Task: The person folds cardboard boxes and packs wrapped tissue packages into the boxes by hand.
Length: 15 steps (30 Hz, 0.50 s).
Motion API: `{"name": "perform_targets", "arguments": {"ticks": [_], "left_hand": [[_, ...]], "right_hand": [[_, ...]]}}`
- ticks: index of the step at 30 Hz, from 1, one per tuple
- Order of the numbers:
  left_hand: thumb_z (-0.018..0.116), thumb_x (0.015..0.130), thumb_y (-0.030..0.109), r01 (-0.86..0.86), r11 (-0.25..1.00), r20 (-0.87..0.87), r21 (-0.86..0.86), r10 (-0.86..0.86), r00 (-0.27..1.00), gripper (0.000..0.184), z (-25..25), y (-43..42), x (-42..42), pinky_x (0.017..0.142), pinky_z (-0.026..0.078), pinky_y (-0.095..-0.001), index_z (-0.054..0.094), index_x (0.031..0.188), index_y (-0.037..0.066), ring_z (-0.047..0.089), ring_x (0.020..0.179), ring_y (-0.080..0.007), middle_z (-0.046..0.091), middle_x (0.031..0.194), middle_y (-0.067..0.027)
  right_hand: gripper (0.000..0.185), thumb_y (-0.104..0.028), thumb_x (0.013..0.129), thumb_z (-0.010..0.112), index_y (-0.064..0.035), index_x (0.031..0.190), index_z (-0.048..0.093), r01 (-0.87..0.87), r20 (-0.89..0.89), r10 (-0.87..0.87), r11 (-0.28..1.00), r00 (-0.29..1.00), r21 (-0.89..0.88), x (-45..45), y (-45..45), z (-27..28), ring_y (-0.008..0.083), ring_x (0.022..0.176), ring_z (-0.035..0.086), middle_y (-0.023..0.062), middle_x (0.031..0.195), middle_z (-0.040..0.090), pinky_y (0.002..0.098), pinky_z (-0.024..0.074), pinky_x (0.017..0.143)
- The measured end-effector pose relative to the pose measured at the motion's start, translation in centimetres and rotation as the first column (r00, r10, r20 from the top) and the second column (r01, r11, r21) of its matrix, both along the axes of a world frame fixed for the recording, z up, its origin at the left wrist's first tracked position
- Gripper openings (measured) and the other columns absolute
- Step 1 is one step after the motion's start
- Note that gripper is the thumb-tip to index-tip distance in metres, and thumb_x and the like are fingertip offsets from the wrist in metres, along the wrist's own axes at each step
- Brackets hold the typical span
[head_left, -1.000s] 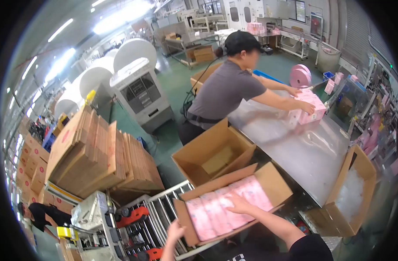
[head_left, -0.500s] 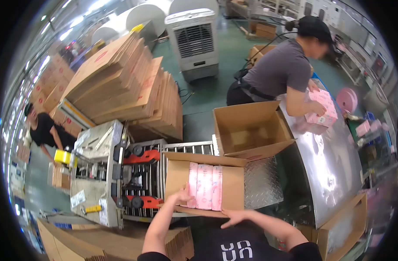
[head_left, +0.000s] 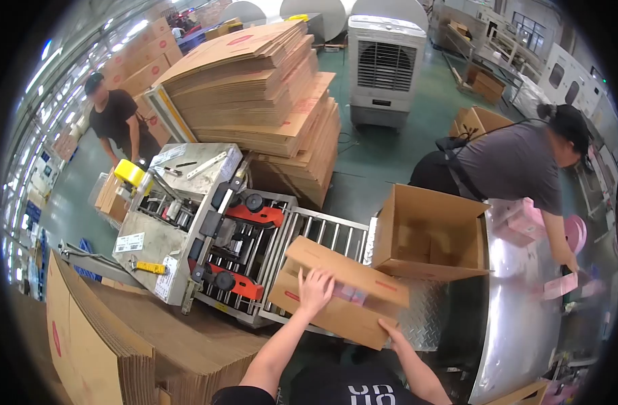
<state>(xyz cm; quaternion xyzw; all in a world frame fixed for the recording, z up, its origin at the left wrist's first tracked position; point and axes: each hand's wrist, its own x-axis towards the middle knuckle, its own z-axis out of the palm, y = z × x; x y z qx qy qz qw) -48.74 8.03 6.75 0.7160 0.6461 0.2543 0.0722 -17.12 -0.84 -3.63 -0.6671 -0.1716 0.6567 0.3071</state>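
Note:
A cardboard box (head_left: pixel 353 327) sits at an angle on the roller conveyor, its two long flaps folded inward. Through the gap between them, pink packs (head_left: pixel 350 293) show in part. My left hand (head_left: pixel 316 291) lies on the flaps near the gap, its fingers stretched out and apart. At the box's near right corner is my right hand (head_left: pixel 395 335), its thumb on the flap's edge and its other fingers mostly hidden against the side.
An open carton (head_left: pixel 434 229) stands right of the conveyor (head_left: pixel 329 229), beside a metal table (head_left: pixel 504 324) where a co-worker leans over pink packs. A taping machine (head_left: pixel 181 202) with red guides is on the left. Flattened cartons are stacked behind (head_left: pixel 255 88) and at near left (head_left: pixel 133 351).
The box's long flaps have folded in over the pink packs, and the box has turned askew. My left hand moved onto the flaps. The co-worker reaches further across the table.

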Motion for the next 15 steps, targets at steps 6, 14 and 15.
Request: {"name": "perform_targets", "arguments": {"ticks": [6,14,15], "left_hand": [[0.059,0.094,0.031,0.074,0.996,-0.011,-0.054,-0.075,0.997,0.034,-1.8,0.4,-6.0,0.108,0.021,-0.072,0.063,0.127,0.022,0.048,0.132,-0.0182,0.06,0.131,0.0031],[0.055,0.096,0.033,-0.14,0.986,-0.112,-0.093,0.13,0.985,0.033,-2.4,5.1,-18.1,0.114,0.018,-0.0653,0.063,0.127,0.022,0.045,0.134,-0.018,0.058,0.137,0.0013],[0.055,0.096,0.032,-0.163,0.984,-0.106,-0.066,0.156,0.982,0.033,-2.8,6.0,-19.6,0.113,0.018,-0.0661,0.063,0.126,0.021,0.046,0.134,-0.0188,0.058,0.136,0.0007]], "right_hand": [[0.053,-0.012,0.089,0.067,-0.0086,0.139,0.047,-0.238,-0.724,-0.118,0.898,0.679,-0.37,-5.0,-1.7,2.9,0.029,0.129,0.049,0.0097,0.138,0.054,0.0474,0.0375,0.109],[0.047,-0.01,0.083,0.062,-0.0108,0.13,0.055,-0.123,-0.683,-0.057,0.97,0.728,-0.212,-11.6,9.3,-1.9,0.0214,0.111,0.057,0.0056,0.118,0.064,0.0415,0.0426,0.099],[0.049,-0.01,0.084,0.062,-0.0116,0.132,0.053,-0.148,-0.688,0.007,0.978,0.725,-0.146,-12.2,10.6,0.6,0.0182,0.11,0.055,0.0041,0.117,0.063,0.0385,0.0424,0.095]]}}
